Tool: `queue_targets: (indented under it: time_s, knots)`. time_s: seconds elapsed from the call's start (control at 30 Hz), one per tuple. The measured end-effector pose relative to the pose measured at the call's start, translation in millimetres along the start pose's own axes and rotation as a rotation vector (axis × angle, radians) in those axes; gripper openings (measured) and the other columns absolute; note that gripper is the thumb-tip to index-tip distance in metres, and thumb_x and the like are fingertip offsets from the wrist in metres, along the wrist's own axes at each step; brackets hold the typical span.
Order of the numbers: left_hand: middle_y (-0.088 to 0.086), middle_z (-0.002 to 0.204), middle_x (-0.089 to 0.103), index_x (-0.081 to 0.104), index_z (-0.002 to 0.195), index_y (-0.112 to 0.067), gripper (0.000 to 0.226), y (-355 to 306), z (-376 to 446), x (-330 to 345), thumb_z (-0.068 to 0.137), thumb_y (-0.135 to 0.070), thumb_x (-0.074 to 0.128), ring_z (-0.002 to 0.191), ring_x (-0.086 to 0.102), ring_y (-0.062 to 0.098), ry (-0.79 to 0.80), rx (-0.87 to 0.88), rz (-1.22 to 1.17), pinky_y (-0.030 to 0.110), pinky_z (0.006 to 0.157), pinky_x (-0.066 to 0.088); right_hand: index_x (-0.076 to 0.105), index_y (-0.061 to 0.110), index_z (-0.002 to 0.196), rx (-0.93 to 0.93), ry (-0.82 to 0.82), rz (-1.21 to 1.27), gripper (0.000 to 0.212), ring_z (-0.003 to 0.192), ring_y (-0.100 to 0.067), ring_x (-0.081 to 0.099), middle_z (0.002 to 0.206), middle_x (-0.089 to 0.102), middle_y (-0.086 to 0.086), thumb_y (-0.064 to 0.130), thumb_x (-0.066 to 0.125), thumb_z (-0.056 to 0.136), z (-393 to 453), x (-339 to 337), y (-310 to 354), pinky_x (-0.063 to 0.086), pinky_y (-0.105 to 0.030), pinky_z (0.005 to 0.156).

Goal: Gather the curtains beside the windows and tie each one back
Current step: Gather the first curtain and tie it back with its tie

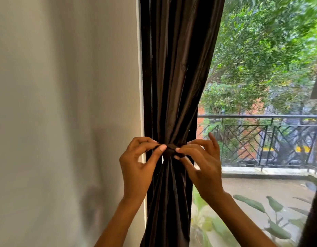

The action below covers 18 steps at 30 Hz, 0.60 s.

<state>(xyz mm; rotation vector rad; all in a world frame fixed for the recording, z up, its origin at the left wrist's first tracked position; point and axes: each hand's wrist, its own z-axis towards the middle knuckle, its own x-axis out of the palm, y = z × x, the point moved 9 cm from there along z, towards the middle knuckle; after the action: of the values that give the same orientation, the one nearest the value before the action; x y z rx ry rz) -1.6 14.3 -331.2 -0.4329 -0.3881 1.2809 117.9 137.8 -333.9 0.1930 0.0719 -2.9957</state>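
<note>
I'm looking at a dark brown curtain (pixel 173 72) hanging at the left edge of the window (pixel 261 86), right against the pale wall (pixel 65 104). It's bunched into a narrow waist approx. mid-frame, w/ folds fanning wide above and flaring again below. A tie-back band (pixel 170 152) of the same dark fabric wraps that waist; I can't tell if it's knotted or just looped.

Left hand (pixel 139 168) is on the left side of the bunch: thumb and index fingers pinched closed on the band's left end, thumb tip pressing at the waist, other fingers curled behind. Right hand (pixel 200 163) is on the right side: thumb and index fingers nipped onto the band's right end, touching the fabric, while the remaining fingers splay loose, one sticking up. Both forearms come up from the bottom of the frame.

Through the glass I see a black metal balcony railing (pixel 271 136) w/ diagonal bars, a concrete balcony floor (pixel 261 186), green trees (pixel 261 50) and a brick bldg behind them. A leaf-print sheer panel (pixel 252 220) covers the lower glass, bottom right. Second dark curtain edge (pixel 312 220) shows at the far right.
</note>
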Motion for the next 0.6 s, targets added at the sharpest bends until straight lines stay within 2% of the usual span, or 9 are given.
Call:
queue_targets:
  time_s: [0.07,0.17,0.3,0.4,0.53,0.6]
  knots:
    - [-0.008,0.085,0.068,0.07,0.082,-0.022,0.006,8,-1,4,0.076,-0.023,0.07,0.084,0.065,0.006,0.022,-0.101,-0.074,0.011,0.074,0.05,0.074,0.012,0.084,-0.036,-0.044,-0.057,0.022,0.1,-0.018,0.058,0.089,0.072,0.001,0.022,0.058,0.094,-1,-4,3,0.024,-0.047,0.111]
    - [-0.007,0.08,0.071,0.07,0.081,-0.022,0.005,15,-2,6,0.076,-0.022,0.068,0.083,0.066,0.004,0.011,-0.208,-0.153,0.009,0.072,0.049,0.075,0.007,0.081,-0.074,-0.069,-0.112,0.015,0.114,-0.024,0.056,0.104,0.069,-0.004,0.016,0.066,0.089,3,-6,11,0.021,-0.052,0.112]
    - [-0.015,0.078,0.072,0.071,0.081,-0.026,0.008,17,0,5,0.08,-0.019,0.067,0.081,0.067,0.001,0.003,-0.252,-0.149,0.007,0.073,0.048,0.073,0.006,0.078,-0.039,-0.004,-0.008,0.039,0.13,-0.029,0.044,0.121,0.056,-0.001,0.027,0.049,0.099,12,-4,12,0.018,-0.058,0.113]
    - [-0.014,0.083,0.072,0.073,0.086,-0.022,0.011,10,5,-3,0.079,-0.026,0.067,0.085,0.067,0.002,-0.016,-0.158,-0.05,0.009,0.077,0.049,0.072,0.01,0.079,0.009,0.077,0.065,0.029,0.141,-0.029,0.031,0.133,0.05,0.001,0.023,0.052,0.096,14,-4,6,0.015,-0.062,0.112]
    - [-0.006,0.089,0.07,0.073,0.09,-0.016,0.013,-7,11,-14,0.082,-0.026,0.07,0.088,0.062,0.004,-0.039,0.099,0.189,0.012,0.077,0.049,0.069,0.015,0.078,0.078,0.158,0.095,0.022,0.144,-0.028,0.023,0.141,0.044,0.002,0.024,0.055,0.091,13,-8,-5,0.011,-0.063,0.112]
    - [-0.008,0.089,0.067,0.073,0.09,-0.014,0.014,-18,13,-12,0.084,-0.026,0.068,0.088,0.057,0.004,-0.03,0.25,0.314,0.022,0.078,0.05,0.068,0.015,0.077,0.108,0.19,0.1,0.025,0.145,-0.027,0.019,0.144,0.041,0.005,0.028,0.053,0.092,13,-9,-11,0.009,-0.064,0.112]
